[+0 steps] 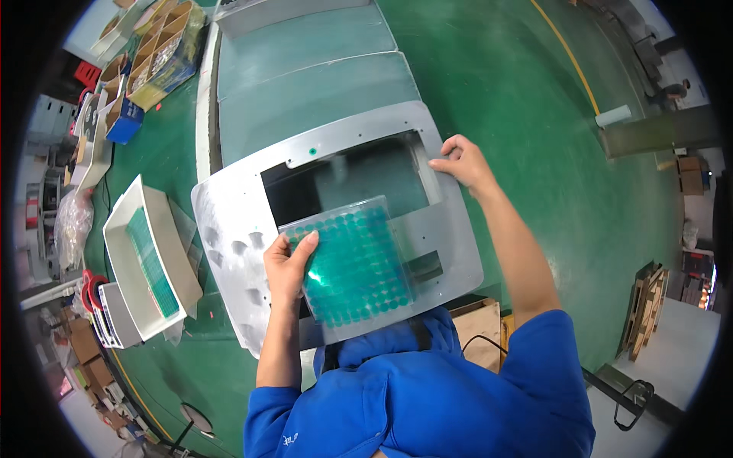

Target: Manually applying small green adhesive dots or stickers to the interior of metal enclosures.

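Observation:
A large grey metal panel (229, 210) with a big rectangular opening lies in front of me, with small holes along its border. My left hand (290, 267) grips a clear sheet of green round stickers (359, 267) by its left edge, thumb on top. The sheet lies over the panel's near part and covers some of the opening. One green dot (312, 151) sits on the panel's far border. My right hand (464, 164) is at the panel's right edge, fingers curled and thumb apart from them. I see nothing between its fingertips.
Beyond the panel stretches a greenish table surface (313, 91). To the left stand a white bin (126, 237) holding green sheets, red-handled scissors (93, 290) and a divided cardboard box (164, 57). A wooden box (477, 336) is close by my right side.

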A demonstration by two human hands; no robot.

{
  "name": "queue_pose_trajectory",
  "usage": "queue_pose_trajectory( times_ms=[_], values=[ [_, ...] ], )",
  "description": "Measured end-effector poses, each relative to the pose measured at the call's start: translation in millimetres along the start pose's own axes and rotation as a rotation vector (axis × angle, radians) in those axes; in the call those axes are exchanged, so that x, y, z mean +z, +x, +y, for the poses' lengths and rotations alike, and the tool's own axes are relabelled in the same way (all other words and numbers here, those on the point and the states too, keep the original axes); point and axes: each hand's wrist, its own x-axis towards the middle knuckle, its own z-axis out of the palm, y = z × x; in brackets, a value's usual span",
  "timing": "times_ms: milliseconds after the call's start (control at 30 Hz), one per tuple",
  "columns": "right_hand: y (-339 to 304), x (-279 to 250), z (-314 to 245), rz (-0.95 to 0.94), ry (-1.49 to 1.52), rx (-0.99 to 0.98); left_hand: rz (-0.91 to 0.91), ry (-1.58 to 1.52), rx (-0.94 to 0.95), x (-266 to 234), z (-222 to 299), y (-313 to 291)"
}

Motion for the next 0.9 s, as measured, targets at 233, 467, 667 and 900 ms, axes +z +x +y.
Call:
queue_pose_trajectory(
  times_ms=[233, 467, 667, 900],
  values=[
    [-30.4, 20.8, -9.2, 0.237, -0.031, -0.228, 0.323, -0.056, 0.362, -106.0, 7.3, -47.3],
    [-217.9, 141.2, -33.3, -0.129, -0.341, -0.893, 0.525, -0.166, 0.488, -246.5, -42.3, -128.5],
    [-222.8, 168.5, -40.3, -0.113, -0.609, -0.76, 0.376, -0.236, 0.348, -237.3, -122.8, -174.5],
    [-198.6, 138.4, -131.3, -0.285, -0.651, -0.494, 0.265, 0.074, 0.762, -187.3, -98.4, -143.7]
  ],
)
